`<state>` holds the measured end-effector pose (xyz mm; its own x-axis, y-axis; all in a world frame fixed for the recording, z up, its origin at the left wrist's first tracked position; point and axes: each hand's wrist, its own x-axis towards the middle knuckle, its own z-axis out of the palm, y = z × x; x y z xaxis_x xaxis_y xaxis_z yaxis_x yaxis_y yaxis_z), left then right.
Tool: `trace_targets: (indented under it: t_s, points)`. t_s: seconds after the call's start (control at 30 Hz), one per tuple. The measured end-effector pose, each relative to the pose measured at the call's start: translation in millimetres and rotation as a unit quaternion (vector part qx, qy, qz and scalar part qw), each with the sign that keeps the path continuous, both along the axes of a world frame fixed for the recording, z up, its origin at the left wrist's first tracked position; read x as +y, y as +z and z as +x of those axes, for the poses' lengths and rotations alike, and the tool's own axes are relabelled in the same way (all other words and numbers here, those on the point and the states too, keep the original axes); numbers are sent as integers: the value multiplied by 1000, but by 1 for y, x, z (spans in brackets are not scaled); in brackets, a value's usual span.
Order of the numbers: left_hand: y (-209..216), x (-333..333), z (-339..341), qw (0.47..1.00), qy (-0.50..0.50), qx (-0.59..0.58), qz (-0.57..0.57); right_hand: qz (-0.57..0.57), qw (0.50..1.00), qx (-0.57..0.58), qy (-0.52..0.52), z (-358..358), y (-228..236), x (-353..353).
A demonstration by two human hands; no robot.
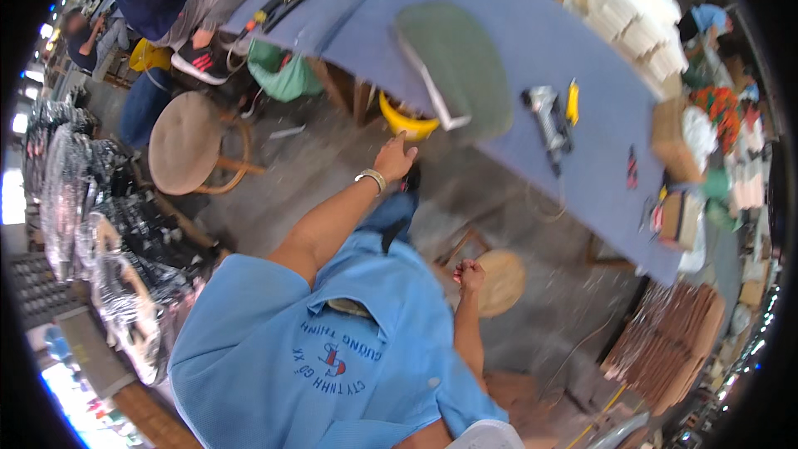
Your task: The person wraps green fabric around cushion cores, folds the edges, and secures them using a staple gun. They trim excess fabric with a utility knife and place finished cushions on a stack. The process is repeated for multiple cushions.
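Note:
My left hand (pixel 394 159), with a watch on its wrist, reaches forward with fingers stretched out, holding nothing that I can see. Just beyond its fingertips, a yellow bowl (pixel 409 126) shows below the table edge; small contents in it are too blurred to name. Above the bowl, a dark green curved panel (pixel 465 66) with a white edge lies on the blue-covered table (pixel 549 41) and overhangs its near side. My right hand (pixel 470 275) is low beside a round wooden stool (pixel 501 284), its fingers curled closed. Whatever they hold, if anything, is hidden.
On the table lie a staple gun (pixel 546 120), a yellow cutter (pixel 573 101) and several hand tools (pixel 283 0). A padded round stool (pixel 187 143) stands at left, near a seated co-worker (pixel 220 0). Plastic-wrapped stacks (pixel 66 191) line the left; brown stacked pieces (pixel 665 345) stand lower right.

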<state>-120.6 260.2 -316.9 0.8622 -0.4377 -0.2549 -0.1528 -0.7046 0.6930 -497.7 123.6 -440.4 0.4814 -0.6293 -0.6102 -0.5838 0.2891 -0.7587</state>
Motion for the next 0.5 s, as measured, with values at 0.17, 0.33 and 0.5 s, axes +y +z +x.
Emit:
trace_targets:
  t_s: [0.17, 0.33, 0.5]
  points:
    - [-106, 234, -91, 969, 17, 144, 201, 56, 965, 225, 126, -168, -20, 164]
    - [-92, 410, -148, 917, 50, 243, 314, 184, 940, 269, -99, -214, 21, 232]
    - [-29, 413, -165, 940, 30, 220, 259, 197, 932, 265, -150, -182, 22, 218]
